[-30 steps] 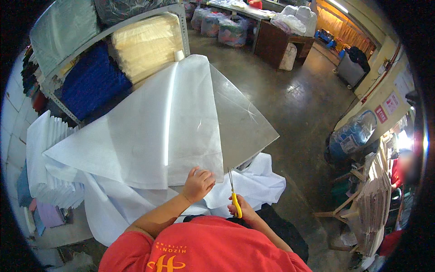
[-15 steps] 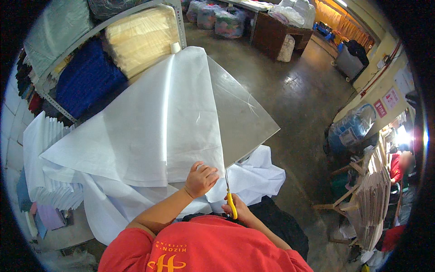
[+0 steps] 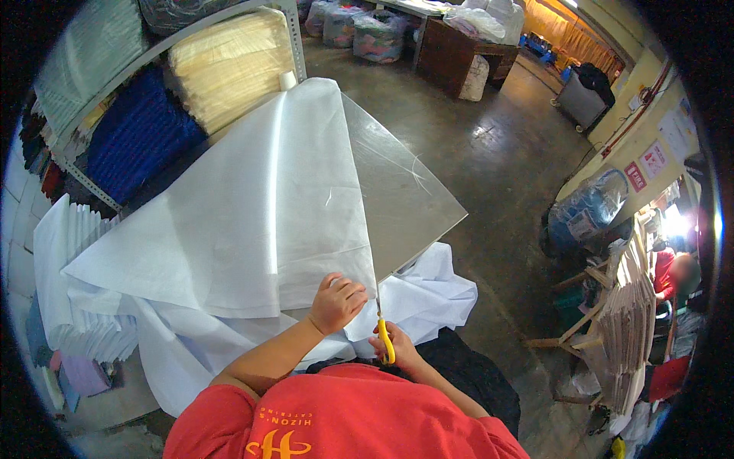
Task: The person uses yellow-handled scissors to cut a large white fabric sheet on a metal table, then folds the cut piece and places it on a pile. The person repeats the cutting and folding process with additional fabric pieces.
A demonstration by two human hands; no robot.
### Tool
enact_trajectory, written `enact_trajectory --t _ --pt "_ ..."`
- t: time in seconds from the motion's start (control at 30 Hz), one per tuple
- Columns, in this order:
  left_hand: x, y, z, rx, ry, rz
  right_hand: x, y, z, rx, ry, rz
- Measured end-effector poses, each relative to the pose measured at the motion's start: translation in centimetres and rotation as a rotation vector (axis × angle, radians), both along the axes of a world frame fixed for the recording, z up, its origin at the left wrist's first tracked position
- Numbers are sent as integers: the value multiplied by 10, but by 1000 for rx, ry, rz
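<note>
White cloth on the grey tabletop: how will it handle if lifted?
The white cloth will likely sag, as it bunches in loose folds. It looks thin, so probably light. It may slide: the grey tabletop looks smooth.

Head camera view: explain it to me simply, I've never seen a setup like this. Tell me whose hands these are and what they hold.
There is no machine here: these are a person's own bare hands. Every picture comes from a wide fisheye camera on that person's head, looking down, so straight edges bend and the red shirt fills the bottom.

A large white cloth lies over a grey tabletop, whose right corner is bare. The left hand is at the cloth's near edge, fingers curled; whether it grips is unclear. The right hand holds yellow-handled scissors, blades pointing away from the body, at the cloth's edge.
</note>
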State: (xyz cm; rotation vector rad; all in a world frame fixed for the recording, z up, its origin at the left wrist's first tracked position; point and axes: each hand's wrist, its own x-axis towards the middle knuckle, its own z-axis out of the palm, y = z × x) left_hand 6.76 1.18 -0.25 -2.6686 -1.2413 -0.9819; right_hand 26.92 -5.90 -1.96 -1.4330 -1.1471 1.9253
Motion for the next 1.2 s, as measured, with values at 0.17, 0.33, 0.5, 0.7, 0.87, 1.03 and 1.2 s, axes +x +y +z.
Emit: enact_trajectory --t 0.17,0.33,0.5,0.7,0.87,1.03,1.2 --pt "0 0 0 -14 1 -6 -2 2 3 -53 83 -23" --pt "1 0 -1 -5 15 14 0 1 0 -41 45 -4" --pt "1 0 -2 -15 30 24 3 0 -2 -11 37 0" --pt "1 0 0 -20 40 14 1 1 -1 -6 1 3" --pt "2 0 0 -20 45 16 1 2 -1 6 -3 7" --pt "2 0 0 -17 37 19 0 3 1 20 -56 16" --pt "2 0 -1 -16 38 20 -1 3 5 25 -91 16"
